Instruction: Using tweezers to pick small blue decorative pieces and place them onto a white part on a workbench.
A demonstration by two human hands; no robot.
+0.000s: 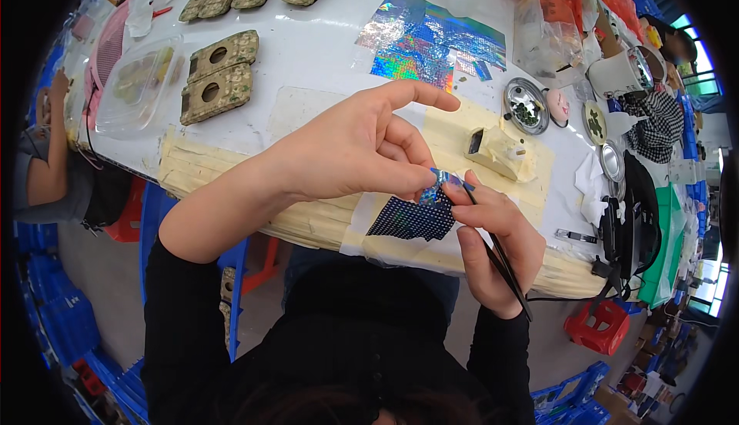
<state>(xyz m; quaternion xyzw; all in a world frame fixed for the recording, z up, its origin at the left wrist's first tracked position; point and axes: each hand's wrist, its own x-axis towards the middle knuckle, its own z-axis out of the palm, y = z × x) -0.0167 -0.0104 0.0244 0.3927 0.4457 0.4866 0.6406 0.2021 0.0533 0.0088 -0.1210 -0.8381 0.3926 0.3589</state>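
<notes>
Between the thumb and fingertips of my left hand (pixel 346 144) is a small piece of shiny holographic film (pixel 433 192), while its index finger stretches out above. My right hand (pixel 500 244) grips a pair of dark tweezers (pixel 506 267), its fingertips also at the film's right edge. Just below both hands, a dark sheet with rows of light dots (pixel 404 221) lies on white paper at the table's front edge. The tweezers' tips are close to the film; whether they touch it I cannot tell.
Larger holographic sheets (pixel 431 32) lie farther back. Camouflage-patterned model hulls (pixel 219 78) and a clear plastic box (pixel 138 82) stand left. To the right are a tape-covered block (pixel 500 155), a round metal dish (pixel 526 106) with small green pieces, and a black bag (pixel 640 209).
</notes>
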